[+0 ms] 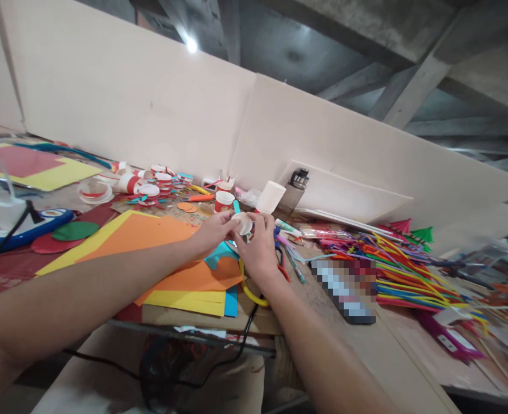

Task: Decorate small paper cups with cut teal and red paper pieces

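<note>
Pinches with curled left hand (216, 229) and right hand (258, 246) a white round piece (244, 223), perhaps paper, at five o'clock from the red cup (224, 201), likely light, easily creased, best held by its rim.

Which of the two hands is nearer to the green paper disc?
The left hand. It is to the right of the green paper disc, across the orange paper; the right hand is farther right, past the left hand.

Smooth white paper piece (243, 223), matt orange paper sheet (137, 238), wood-grained tabletop (308, 302), matt panel (128, 86)
</note>
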The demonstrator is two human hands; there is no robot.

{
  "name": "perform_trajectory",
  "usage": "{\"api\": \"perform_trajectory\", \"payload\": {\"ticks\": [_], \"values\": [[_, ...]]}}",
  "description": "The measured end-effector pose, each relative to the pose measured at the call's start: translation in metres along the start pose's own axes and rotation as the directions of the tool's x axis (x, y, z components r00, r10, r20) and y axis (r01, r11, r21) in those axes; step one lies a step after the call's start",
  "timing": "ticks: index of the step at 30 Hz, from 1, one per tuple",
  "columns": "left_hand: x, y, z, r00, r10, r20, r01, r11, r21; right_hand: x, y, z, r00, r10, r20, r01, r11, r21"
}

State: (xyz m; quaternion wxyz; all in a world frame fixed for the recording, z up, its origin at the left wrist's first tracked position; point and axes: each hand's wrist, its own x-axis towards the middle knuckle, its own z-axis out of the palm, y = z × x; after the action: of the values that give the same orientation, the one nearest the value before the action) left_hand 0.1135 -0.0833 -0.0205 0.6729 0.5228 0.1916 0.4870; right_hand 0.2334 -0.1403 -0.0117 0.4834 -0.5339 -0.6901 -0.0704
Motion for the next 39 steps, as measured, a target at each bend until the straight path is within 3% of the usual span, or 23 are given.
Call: {"api": "perform_trajectory", "payload": {"ticks": [5,9,15,19,29,33,39], "values": [[0.008,0.009,-0.016,0.983,-0.186,0.001,0.176,0.930,-0.323,0.007,0.010,-0.004,0.990,0.135,-0.033,-0.127,0.977,0.172],[0.012,0.012,-0.025,0.968,-0.246,-0.044,0.208,0.889,-0.407,0.009,0.021,-0.002,0.968,0.247,0.032,-0.247,0.935,0.255],[0.009,0.013,-0.021,0.967,-0.254,-0.015,0.232,0.905,-0.355,0.007,0.015,-0.001,0.970,0.228,0.087,-0.243,0.927,0.287],[0.005,0.014,-0.015,0.962,-0.262,-0.073,0.234,0.934,-0.269,0.007,0.011,-0.001,0.962,0.240,0.130,-0.270,0.906,0.327],[0.002,0.004,-0.009,0.971,-0.231,-0.066,0.217,0.961,-0.170,0.008,0.023,0.009,0.870,0.419,0.261,-0.491,0.786,0.377],[-0.001,0.004,-0.005,0.958,-0.270,-0.101,0.258,0.959,-0.116,0.008,0.029,0.012,0.866,0.430,0.257,-0.500,0.765,0.406],[0.003,0.008,-0.009,0.949,-0.294,-0.117,0.267,0.942,-0.203,0.010,0.025,0.008,0.856,0.424,0.294,-0.516,0.687,0.511]]}}
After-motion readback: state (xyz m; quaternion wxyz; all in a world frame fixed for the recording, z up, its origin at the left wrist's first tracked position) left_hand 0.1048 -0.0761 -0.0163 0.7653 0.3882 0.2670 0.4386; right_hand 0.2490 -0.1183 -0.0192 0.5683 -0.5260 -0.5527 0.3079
